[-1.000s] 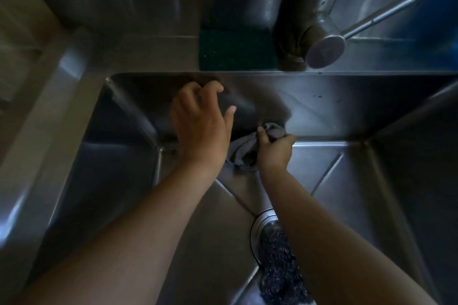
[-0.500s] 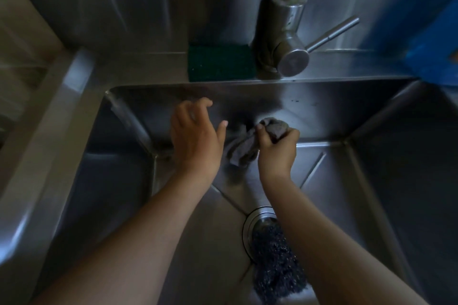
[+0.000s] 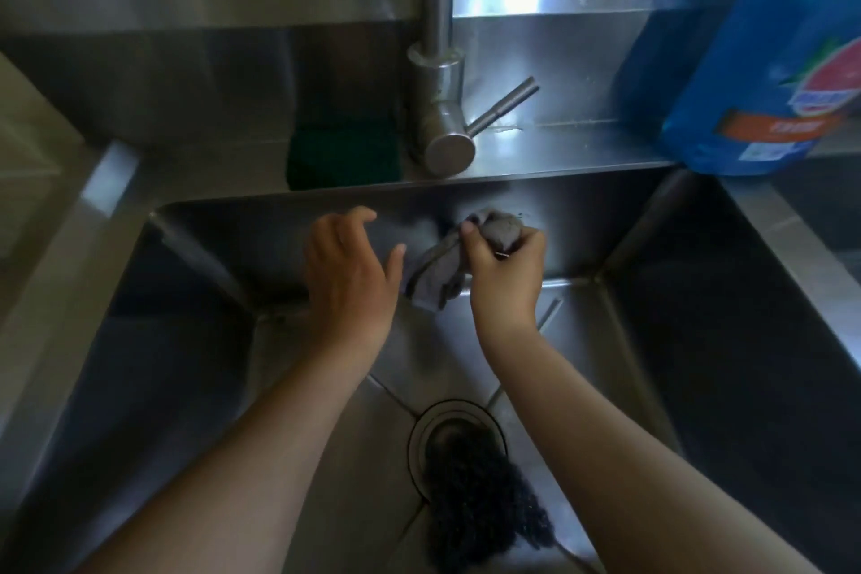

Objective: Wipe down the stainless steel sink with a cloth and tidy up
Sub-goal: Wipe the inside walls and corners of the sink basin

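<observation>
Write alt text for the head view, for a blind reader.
A person's right hand grips a bunched grey cloth at the back wall of a stainless steel sink; the left hand is open beside it. A faucet, green sponge and blue package stand on the ledge behind.

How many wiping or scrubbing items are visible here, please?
3: crumpled grey cloth in the right hand; dark green sponge on the ledge beside the tap; dark wiry scourer over the drain.
</observation>
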A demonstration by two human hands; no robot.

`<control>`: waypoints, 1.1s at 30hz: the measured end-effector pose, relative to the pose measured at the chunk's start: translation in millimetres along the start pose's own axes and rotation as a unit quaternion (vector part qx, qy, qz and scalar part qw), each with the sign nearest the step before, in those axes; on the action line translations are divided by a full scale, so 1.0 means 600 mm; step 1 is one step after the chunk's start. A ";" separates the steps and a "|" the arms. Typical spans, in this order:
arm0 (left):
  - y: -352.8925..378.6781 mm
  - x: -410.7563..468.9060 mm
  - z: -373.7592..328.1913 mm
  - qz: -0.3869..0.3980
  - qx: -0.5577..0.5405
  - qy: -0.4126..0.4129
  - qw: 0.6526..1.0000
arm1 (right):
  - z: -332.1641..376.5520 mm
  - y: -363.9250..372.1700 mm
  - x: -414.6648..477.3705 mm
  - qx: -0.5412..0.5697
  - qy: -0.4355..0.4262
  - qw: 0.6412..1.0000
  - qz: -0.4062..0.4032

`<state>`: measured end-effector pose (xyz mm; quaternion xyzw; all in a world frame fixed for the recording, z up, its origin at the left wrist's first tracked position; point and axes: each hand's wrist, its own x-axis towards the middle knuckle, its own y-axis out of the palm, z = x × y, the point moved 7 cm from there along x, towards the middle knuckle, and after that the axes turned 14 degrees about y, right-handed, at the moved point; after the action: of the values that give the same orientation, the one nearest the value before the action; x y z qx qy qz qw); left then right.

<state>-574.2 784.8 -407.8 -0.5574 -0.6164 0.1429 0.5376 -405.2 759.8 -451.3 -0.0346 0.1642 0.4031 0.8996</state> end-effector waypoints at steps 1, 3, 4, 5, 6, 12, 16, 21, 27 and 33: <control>0.002 0.002 -0.006 -0.003 0.001 0.003 1.000 | 0.006 -0.004 0.006 0.003 -0.005 1.000 0.006; 0.006 0.006 -0.016 -0.005 0.006 -0.002 1.000 | 0.018 -0.012 0.017 0.009 -0.012 1.000 0.015; 0.007 0.008 -0.018 -0.006 0.012 -0.009 1.000 | 0.022 -0.014 0.023 0.011 -0.009 1.000 0.020; 0.006 0.010 -0.021 -0.008 0.018 -0.014 1.000 | 0.023 -0.015 0.027 0.013 -0.002 1.000 0.026; 0.007 0.013 -0.025 -0.009 0.024 -0.015 1.000 | 0.025 -0.016 0.031 0.018 0.006 0.999 0.029; 0.018 0.033 -0.055 -0.004 0.037 -0.005 0.999 | 0.063 0.008 0.035 0.033 0.000 0.998 0.044; 0.025 0.043 -0.049 -0.019 0.019 -0.029 0.999 | 0.072 0.016 0.037 0.001 -0.001 1.000 0.031; 0.039 0.048 -0.044 -0.036 0.082 0.036 0.995 | 0.069 0.022 0.037 -0.028 -0.013 0.999 -0.019; 0.043 0.046 -0.047 -0.052 0.061 0.048 0.996 | 0.049 0.023 0.042 0.000 -0.039 0.998 -0.042; 0.051 0.045 -0.049 -0.050 0.072 0.047 0.995 | 0.007 0.009 0.062 -0.013 -0.038 0.998 -0.057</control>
<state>-528.1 805.2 -406.9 -0.4918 -0.6056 0.1331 0.6113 -384.9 790.9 -459.2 -0.0401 0.1223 0.3546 0.9261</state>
